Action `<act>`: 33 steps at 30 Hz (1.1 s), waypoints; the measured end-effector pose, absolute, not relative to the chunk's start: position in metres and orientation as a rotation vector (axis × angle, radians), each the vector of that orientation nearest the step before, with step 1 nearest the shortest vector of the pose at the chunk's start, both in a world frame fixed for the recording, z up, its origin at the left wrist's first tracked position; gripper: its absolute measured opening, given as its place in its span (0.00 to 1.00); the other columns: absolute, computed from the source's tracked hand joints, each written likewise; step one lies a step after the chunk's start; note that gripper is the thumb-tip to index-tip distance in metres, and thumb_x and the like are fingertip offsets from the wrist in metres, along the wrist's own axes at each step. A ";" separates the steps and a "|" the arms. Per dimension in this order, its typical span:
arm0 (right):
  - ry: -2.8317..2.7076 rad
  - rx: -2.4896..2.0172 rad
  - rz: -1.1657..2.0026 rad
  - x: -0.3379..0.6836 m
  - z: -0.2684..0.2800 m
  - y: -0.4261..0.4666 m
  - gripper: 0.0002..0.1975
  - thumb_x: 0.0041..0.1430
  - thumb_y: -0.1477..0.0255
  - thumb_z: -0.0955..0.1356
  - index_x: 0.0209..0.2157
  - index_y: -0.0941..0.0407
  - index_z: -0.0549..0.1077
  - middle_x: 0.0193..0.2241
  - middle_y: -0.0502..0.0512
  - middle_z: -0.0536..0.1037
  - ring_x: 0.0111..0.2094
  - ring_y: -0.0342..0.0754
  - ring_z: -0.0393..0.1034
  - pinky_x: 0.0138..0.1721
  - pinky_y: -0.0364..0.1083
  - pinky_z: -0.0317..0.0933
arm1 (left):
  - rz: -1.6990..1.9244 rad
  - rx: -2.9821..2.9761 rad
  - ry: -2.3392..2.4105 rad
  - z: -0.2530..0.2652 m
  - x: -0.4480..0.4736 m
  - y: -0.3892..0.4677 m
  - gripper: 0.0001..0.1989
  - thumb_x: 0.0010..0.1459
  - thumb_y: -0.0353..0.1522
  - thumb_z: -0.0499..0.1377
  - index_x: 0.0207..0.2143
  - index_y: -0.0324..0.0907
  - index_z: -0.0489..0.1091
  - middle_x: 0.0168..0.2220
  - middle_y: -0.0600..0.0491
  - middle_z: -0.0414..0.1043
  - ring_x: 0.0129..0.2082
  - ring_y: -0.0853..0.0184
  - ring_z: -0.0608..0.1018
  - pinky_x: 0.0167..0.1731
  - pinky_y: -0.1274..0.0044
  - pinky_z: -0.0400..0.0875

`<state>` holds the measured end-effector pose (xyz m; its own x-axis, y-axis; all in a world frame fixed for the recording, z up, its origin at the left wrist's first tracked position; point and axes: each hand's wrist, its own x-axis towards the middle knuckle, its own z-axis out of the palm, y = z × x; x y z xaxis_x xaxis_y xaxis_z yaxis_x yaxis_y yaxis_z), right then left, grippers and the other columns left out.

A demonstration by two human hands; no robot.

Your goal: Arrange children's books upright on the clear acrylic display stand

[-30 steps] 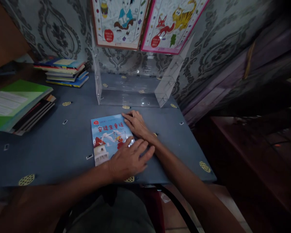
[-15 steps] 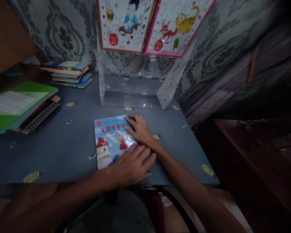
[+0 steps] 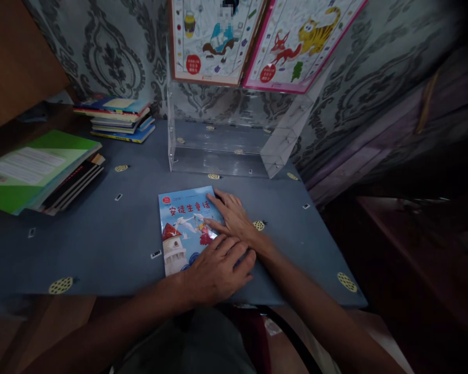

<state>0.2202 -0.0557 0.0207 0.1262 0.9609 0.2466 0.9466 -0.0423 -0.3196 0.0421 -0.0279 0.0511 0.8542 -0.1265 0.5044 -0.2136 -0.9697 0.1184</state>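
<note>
A blue children's book [image 3: 183, 228] with red Chinese characters, a white tower and a red-roofed top lies flat on the table in front of me. My right hand [image 3: 234, 215] rests at its upper right edge, forefinger and thumb spread over the cover. Across the book's lower right part lies my left hand [image 3: 218, 267], fingers stretched and slightly bent, close to the right wrist. That lower right corner is hidden beneath the left hand.
Behind the book stands a clear acrylic rack [image 3: 218, 161] holding two picture books, one with a pink border [image 3: 273, 78]. A stack of books [image 3: 120, 122] sits at the back left, and a pile topped by a green book [image 3: 42, 161] lies nearer. The table [image 3: 132, 228] has a blue-grey cover.
The view has shifted, so the scene sits slightly farther right. My right hand has slid a little toward me along the book's edge, its thumb now farther from the forefinger.
</note>
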 end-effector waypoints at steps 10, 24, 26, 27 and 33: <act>-1.855 -1.977 0.054 0.219 0.023 -0.060 0.33 0.68 0.54 0.62 0.68 0.55 0.60 0.65 0.68 0.63 0.63 0.64 0.59 0.62 0.66 0.57 | 0.862 2.832 0.080 0.057 0.022 -0.006 0.16 0.70 0.34 0.51 0.55 0.36 0.68 0.50 0.42 0.75 0.51 0.57 0.76 0.53 0.63 0.71; -1.869 -1.976 0.031 0.215 0.033 -0.062 0.32 0.69 0.53 0.62 0.65 0.59 0.64 0.63 0.71 0.65 0.63 0.63 0.61 0.61 0.66 0.59 | 0.708 2.390 0.945 0.027 -0.026 0.044 0.26 0.67 0.43 0.51 0.63 0.41 0.61 0.63 0.38 0.67 0.67 0.50 0.65 0.64 0.51 0.61; -1.866 -1.980 0.022 0.213 0.033 -0.062 0.32 0.69 0.54 0.62 0.65 0.60 0.64 0.63 0.72 0.66 0.62 0.64 0.61 0.61 0.66 0.60 | 0.709 2.153 0.973 0.033 -0.023 0.044 0.27 0.66 0.44 0.53 0.62 0.42 0.62 0.62 0.39 0.68 0.66 0.50 0.67 0.63 0.52 0.62; -1.862 -1.983 0.019 0.213 0.033 -0.062 0.32 0.68 0.54 0.63 0.64 0.60 0.64 0.63 0.73 0.66 0.62 0.64 0.61 0.61 0.66 0.60 | 0.690 2.009 0.980 0.036 -0.023 0.045 0.27 0.65 0.45 0.54 0.62 0.43 0.63 0.62 0.40 0.68 0.65 0.50 0.69 0.62 0.53 0.64; -1.766 -2.059 0.110 0.206 0.037 -0.062 0.31 0.66 0.59 0.67 0.66 0.57 0.64 0.65 0.71 0.65 0.65 0.65 0.60 0.63 0.67 0.58 | 0.775 1.108 1.037 0.055 -0.010 0.042 0.28 0.57 0.40 0.65 0.59 0.47 0.68 0.62 0.46 0.70 0.62 0.54 0.72 0.55 0.67 0.74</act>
<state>0.2056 -0.0623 0.0367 0.1883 0.9593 0.2104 0.9257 -0.1018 -0.3642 -0.0101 0.0418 0.0550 0.3465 0.8989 -0.2680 -0.0023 0.2866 0.9581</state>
